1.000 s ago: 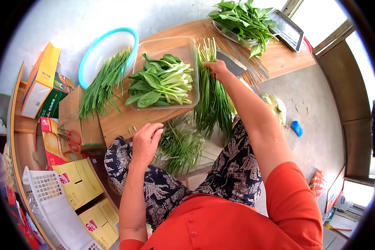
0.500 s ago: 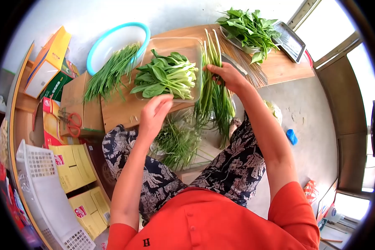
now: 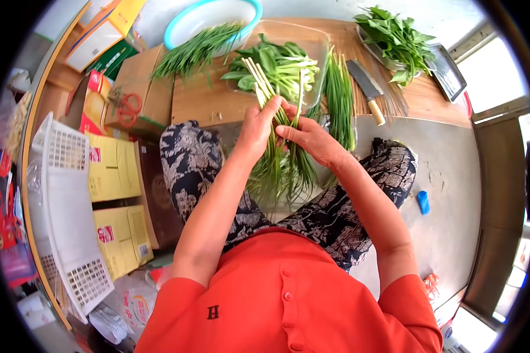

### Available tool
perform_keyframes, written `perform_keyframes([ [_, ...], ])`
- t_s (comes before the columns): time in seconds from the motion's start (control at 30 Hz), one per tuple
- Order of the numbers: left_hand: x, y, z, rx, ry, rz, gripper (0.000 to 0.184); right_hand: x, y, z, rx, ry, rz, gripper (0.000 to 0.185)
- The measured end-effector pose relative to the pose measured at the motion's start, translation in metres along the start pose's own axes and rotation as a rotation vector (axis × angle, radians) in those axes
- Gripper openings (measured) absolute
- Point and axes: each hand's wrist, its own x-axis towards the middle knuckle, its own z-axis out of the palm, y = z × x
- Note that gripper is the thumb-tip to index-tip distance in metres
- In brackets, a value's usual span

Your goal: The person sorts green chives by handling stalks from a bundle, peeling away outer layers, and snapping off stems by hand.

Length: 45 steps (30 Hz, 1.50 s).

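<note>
Between my knees I hold a bunch of scallions [image 3: 294, 173], pale stems upward and green leaves hanging down. My left hand [image 3: 258, 128] is closed around the stems. My right hand [image 3: 313, 140] grips the same bunch from the other side, with one stalk standing apart from the rest. Just beyond, a clear plastic tub [image 3: 324, 40] contains leafy greens with pale stalks [image 3: 282, 67]. More long green stalks [image 3: 339, 97] lie beside the tub on the right. Loose greenery below the bunch is mostly hidden by it.
A cleaver [image 3: 366, 82] lies on the wooden table [image 3: 200, 100], its handle past the near edge. A blue-rimmed basin [image 3: 174, 29] with thin green stalks [image 3: 197, 50] stands at the left. Red-handled scissors [image 3: 128, 109] rest by a cardboard box [image 3: 153, 88]. A bowl of leafy greens [image 3: 391, 38] sits far right.
My right hand has brought scallions from beside the tub toward my body. My left hand has moved right from the tub's edge and now grips them too. The view has shifted.
</note>
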Motion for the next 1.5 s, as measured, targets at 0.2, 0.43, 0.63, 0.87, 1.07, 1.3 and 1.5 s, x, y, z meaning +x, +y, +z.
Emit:
perform_keyframes([
  [0.2,0.0,-0.012,-0.017,-0.226,0.191,0.244,0.024,0.004,-0.003,-0.002,-0.201,0.033,-0.053,0.039],
  [0.43,-0.031,0.021,-0.048,0.028,0.298,0.285,0.019,0.004,-0.019,-0.022,0.072,0.001,0.011,0.038],
  [0.63,-0.038,0.021,-0.009,0.264,0.112,0.113,0.022,0.006,-0.016,0.011,-0.186,-0.136,0.0,0.028],
  [0.87,-0.033,0.006,-0.006,0.316,0.191,0.122,0.02,-0.001,-0.01,0.014,-0.169,-0.093,-0.025,0.033],
  [1.07,-0.029,0.002,-0.013,0.339,0.289,0.158,0.02,0.006,0.01,-0.003,-0.115,0.062,-0.096,0.013],
  [1.3,-0.028,0.003,-0.019,0.187,0.27,0.189,0.023,-0.004,0.004,-0.006,0.265,0.05,0.113,0.012],
  [1.5,-0.026,0.007,-0.014,0.152,0.306,0.224,0.021,-0.005,0.009,0.0,0.106,-0.039,0.096,0.016],
])
